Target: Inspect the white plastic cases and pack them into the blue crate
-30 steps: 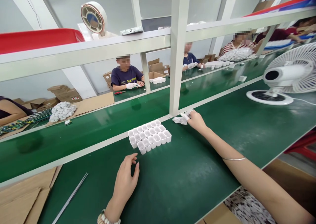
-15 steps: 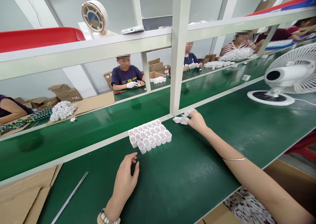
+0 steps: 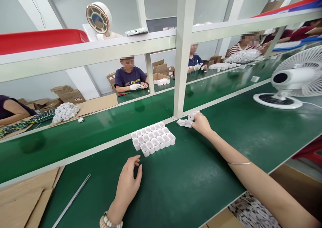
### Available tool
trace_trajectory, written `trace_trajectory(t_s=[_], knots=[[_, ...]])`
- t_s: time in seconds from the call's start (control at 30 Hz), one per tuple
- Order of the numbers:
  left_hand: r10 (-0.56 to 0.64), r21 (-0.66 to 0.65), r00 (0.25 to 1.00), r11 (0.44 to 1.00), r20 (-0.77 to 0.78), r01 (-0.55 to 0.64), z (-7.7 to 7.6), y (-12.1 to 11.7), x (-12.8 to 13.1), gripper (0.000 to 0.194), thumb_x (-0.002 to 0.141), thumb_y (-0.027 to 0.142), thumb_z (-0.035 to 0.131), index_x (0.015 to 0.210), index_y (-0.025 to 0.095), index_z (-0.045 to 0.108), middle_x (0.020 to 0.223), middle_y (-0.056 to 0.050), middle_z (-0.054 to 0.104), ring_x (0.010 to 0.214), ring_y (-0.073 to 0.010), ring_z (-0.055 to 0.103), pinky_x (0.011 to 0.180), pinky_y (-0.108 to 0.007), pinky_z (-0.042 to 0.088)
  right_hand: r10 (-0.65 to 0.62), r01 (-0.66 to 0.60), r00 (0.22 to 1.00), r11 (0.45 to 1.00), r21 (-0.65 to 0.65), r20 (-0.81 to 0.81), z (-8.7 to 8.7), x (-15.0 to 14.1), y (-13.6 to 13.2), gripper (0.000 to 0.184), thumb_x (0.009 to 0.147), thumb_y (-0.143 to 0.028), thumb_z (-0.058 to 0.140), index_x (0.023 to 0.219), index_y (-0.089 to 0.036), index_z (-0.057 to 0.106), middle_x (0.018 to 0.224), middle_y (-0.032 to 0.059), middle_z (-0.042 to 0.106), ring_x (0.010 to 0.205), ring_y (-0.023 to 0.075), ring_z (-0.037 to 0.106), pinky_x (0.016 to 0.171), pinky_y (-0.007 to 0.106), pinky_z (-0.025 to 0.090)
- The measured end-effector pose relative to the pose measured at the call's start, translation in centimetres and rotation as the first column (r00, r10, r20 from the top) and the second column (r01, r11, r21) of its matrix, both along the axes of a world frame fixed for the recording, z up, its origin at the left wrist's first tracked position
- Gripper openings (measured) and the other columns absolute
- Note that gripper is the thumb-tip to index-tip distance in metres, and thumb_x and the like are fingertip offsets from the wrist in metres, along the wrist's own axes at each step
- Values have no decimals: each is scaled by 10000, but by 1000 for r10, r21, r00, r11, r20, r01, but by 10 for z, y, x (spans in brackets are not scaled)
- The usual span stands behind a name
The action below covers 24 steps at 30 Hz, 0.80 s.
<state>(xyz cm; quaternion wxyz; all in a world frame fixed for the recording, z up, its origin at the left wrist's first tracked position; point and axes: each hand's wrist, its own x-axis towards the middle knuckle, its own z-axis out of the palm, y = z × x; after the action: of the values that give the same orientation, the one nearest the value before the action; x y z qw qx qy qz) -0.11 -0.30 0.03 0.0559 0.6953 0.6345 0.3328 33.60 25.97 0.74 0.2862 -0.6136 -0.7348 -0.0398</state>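
Note:
My right hand [image 3: 202, 123] reaches to the bench beside the white post, its fingers closed on crumpled white gloves [image 3: 185, 122]. The fingertips are partly hidden by the cloth. My left hand [image 3: 129, 177] hovers over or rests on the green bench, fingers loosely bent, thumb apart, holding nothing. Just beyond it, several small white plastic cups [image 3: 154, 139] stand in close rows, with their mouths up. To the left of that hand lies a pair of metal tweezers [image 3: 71, 201].
Flattened cardboard [image 3: 22, 197] covers the bench's left end. A white fan [image 3: 284, 80] stands at the right. The white post [image 3: 181, 53] rises from the bench's far edge to a shelf [image 3: 100, 50]. Co-workers sit across the green belt [image 3: 105, 120]. A carton of small parts [image 3: 254, 209] sits below.
The view has shifted very slightly. My right hand stays on the gloves, and my left hand keeps its place and pose.

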Motion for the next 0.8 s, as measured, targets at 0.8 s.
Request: trace_trajectory(t_s=[0.8], knots=[[0,9,1000,1000,-12,0,0,0,0,276,962,295,430,1234,255,447,1017,-53,591,933,-206,620,786,-366,560,44,-41,996,998,39,-77,1,-3,-3,151,736,-189,551,838,-137,651,860,93,587,741,212,571,649,291,422]])
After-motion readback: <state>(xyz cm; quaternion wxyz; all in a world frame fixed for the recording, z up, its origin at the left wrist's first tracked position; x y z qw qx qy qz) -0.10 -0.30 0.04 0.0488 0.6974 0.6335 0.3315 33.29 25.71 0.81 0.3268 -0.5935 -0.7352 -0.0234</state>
